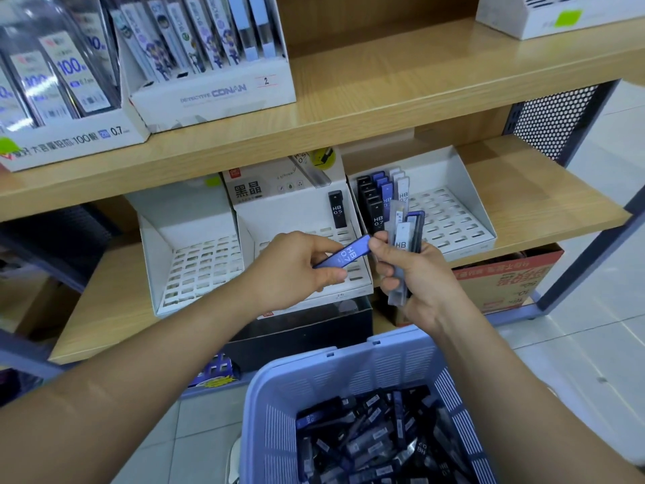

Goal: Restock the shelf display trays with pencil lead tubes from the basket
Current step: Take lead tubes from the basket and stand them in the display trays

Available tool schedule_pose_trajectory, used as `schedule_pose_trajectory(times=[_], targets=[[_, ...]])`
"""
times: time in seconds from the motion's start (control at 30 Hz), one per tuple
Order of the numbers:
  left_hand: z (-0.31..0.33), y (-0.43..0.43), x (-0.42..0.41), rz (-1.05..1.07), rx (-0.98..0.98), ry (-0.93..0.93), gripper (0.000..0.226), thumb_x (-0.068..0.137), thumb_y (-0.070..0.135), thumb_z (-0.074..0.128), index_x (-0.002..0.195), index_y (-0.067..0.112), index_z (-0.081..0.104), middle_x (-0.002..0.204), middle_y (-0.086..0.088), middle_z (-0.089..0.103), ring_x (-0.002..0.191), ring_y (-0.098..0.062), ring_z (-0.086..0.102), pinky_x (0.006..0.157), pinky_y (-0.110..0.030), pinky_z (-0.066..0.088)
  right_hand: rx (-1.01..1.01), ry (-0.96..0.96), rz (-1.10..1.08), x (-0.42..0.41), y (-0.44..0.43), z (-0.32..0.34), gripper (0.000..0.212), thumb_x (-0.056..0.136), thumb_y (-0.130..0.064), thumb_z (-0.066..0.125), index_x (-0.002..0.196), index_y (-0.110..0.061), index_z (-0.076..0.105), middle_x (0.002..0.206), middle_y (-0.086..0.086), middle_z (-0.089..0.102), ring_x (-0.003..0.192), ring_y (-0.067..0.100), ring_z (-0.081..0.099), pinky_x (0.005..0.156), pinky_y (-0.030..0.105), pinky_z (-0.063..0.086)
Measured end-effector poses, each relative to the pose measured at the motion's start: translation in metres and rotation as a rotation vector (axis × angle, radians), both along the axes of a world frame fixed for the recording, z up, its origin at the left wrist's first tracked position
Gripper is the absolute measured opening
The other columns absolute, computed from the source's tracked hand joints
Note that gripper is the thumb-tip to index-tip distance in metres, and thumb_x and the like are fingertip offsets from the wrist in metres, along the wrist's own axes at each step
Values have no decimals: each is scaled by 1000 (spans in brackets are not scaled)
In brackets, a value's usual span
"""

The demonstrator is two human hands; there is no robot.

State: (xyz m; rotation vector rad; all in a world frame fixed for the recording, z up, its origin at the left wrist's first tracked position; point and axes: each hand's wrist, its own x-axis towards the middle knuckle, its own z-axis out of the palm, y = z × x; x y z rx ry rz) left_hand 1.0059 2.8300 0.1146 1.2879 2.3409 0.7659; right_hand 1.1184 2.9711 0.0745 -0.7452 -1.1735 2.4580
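Observation:
My left hand (296, 270) pinches a blue HB 0.7 lead tube (343, 256) between thumb and fingers, its far end touching my right thumb. My right hand (415, 274) grips a bundle of lead tubes (405, 246), clear and blue, held upright. Both hands hover in front of three white slotted display trays on the lower shelf. The left tray (195, 267) holds nothing. The middle tray (279, 218) has one black HB 0.5 tube (338, 209). The right tray (453, 218) has several black, blue and white tubes (382, 197) in its left slots. The lilac basket (349, 372) below holds several tubes.
The upper wooden shelf (384, 99) carries boxed lead displays (209, 57). A black box (307, 326) sits under the middle tray, and a red cardboard carton (502, 281) stands under the lower shelf on the right. Tiled floor spreads to the right.

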Motion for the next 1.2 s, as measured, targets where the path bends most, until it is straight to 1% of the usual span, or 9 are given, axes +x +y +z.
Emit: schedule_pose_trajectory(times=[0.1,0.2,0.33,0.5,0.63,0.73,0.83,0.97,1.2], targets=[[5,3,6,5,42,-274,46,89,21,66,129,35,49,81,1,74,70,-13,68,63,-17,50,17,2,3,-2,-4,0,17,83,-3,71,96,-9,62,66,0,56,49,8,42,38,16,34],[7,6,9,-25,66,-253,55,87,15,67,128,46,45,80,-2,74,75,-12,66,76,-23,50,51,-18,30,-3,-9,2,18,85,-9,71,100,-10,61,64,-2,60,49,7,42,39,16,34],[7,9,0,125,166,-250,37,88,15,66,115,38,57,82,0,75,81,-9,69,81,-28,51,-14,-77,26,-4,-7,-1,18,91,-15,66,108,-12,60,77,6,66,48,9,44,40,18,35],[8,13,-26,367,407,-318,23,97,12,53,114,26,48,89,-1,73,79,-17,67,77,-34,55,-101,-93,-30,3,1,-10,10,93,-7,57,102,-11,59,73,7,62,52,12,45,42,20,38],[15,34,-18,363,504,-427,23,97,1,48,111,16,39,94,-15,68,70,-15,69,65,-24,56,-73,-125,-122,7,10,-13,6,94,-12,61,99,-9,60,76,7,61,51,12,50,43,22,42],[19,57,-7,297,538,-463,19,97,0,48,104,15,39,95,-14,69,84,-17,70,74,-31,59,-16,-114,-179,9,19,-19,8,96,-16,61,101,-9,61,78,8,62,54,14,53,45,24,44],[21,80,-1,242,534,-442,13,97,7,50,96,20,50,94,2,71,95,-12,67,84,-30,54,26,-108,-204,13,26,-24,12,96,-20,61,104,-11,62,77,7,64,56,15,57,48,25,45],[22,106,-2,273,573,-367,16,90,6,62,87,21,65,84,8,67,76,-1,61,73,-16,48,-9,-94,-230,20,35,-25,14,96,-21,61,106,-10,60,77,7,64,56,15,56,47,25,46],[-1,132,-15,317,421,-57,22,81,8,73,102,15,70,85,6,67,77,-8,60,78,-20,51,-47,-81,-267,29,49,-23,13,96,-20,61,107,-11,62,76,6,64,54,13,56,45,22,46]])
